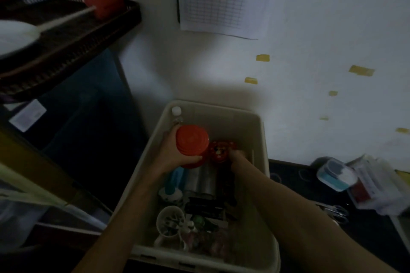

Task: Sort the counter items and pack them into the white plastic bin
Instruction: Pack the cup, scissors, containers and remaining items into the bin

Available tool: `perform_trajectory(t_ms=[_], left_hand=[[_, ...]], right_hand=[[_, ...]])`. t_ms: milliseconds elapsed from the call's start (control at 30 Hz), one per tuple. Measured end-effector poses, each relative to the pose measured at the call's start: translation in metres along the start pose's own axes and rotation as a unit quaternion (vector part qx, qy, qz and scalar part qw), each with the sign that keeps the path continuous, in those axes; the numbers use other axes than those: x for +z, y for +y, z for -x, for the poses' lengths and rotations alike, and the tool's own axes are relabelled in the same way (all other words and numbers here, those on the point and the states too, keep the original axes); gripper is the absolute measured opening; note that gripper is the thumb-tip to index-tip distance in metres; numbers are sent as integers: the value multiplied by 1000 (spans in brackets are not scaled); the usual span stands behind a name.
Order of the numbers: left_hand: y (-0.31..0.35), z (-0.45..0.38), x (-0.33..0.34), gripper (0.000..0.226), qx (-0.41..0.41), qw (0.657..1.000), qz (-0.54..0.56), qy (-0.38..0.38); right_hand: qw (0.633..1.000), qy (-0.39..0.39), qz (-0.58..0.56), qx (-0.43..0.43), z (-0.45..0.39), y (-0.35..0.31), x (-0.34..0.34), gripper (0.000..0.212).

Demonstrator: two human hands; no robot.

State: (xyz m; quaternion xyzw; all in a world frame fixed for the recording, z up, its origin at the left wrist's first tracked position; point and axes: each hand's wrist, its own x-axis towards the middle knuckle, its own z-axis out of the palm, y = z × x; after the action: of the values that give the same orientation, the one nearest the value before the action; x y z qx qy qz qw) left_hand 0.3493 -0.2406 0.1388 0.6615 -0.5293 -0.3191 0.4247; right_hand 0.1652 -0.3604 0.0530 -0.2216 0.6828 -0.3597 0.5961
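The white plastic bin [261, 139] stands below me against the wall. My left hand [173, 150] is inside it, wrapped around a jar with a red ribbed lid [192, 139]. My right hand [238, 158] reaches in beside it and touches a small red round container [219, 150]; its fingers are mostly hidden. A clear bottle with a white cap [176, 111] stands in the far left corner. Lower in the bin lie a teal-handled item [176, 180], a shiny clear cylinder [203, 180], dark flat packs [205, 207] and a white cup [170, 220] of small things.
A dark woven tray [73, 37] with a white spoon and a red-headed brush sits on a shelf at upper left. On the dark counter at right lie a blue-lidded clear box [335, 173], clear plastic cases [377, 186] and scissors [337, 211]. A gridded sheet hangs on the wall.
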Motion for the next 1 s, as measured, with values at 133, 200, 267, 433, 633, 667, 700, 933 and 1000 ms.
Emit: perform_trajectory(t_ms=[133, 200, 267, 433, 633, 667, 700, 933, 1000], left_hand=[[-3, -4, 6, 104, -2, 1000, 6, -13], [-7, -6, 11, 104, -12, 1000, 11, -20], [-12, -8, 15, 107, -27, 999, 13, -23], [-16, -8, 27, 113, -70, 997, 8, -38], [-21, -16, 40, 111, -76, 996, -30, -44], [-20, -19, 43, 113, -72, 996, -35, -44], [-19, -24, 47, 116, -68, 996, -36, -43], [-5, -70, 93, 120, -31, 997, -37, -59], [-14, -88, 114, 126, -32, 997, -37, -67]], right_hand=[[978, -63, 179, -83, 4, 4, -5, 47], [943, -54, 294, -147, -7, 16, -2, 77], [911, -40, 367, -181, -16, 30, -1, 102], [890, -26, 385, -244, -39, 54, -3, 112], [858, -75, 444, -247, 14, 16, -10, 89], [852, -80, 454, -248, 28, 2, -13, 81], [850, -87, 461, -240, 33, -10, -16, 73], [834, -49, 450, -315, 55, -71, -46, 73], [825, -44, 458, -327, 58, -78, -55, 71]])
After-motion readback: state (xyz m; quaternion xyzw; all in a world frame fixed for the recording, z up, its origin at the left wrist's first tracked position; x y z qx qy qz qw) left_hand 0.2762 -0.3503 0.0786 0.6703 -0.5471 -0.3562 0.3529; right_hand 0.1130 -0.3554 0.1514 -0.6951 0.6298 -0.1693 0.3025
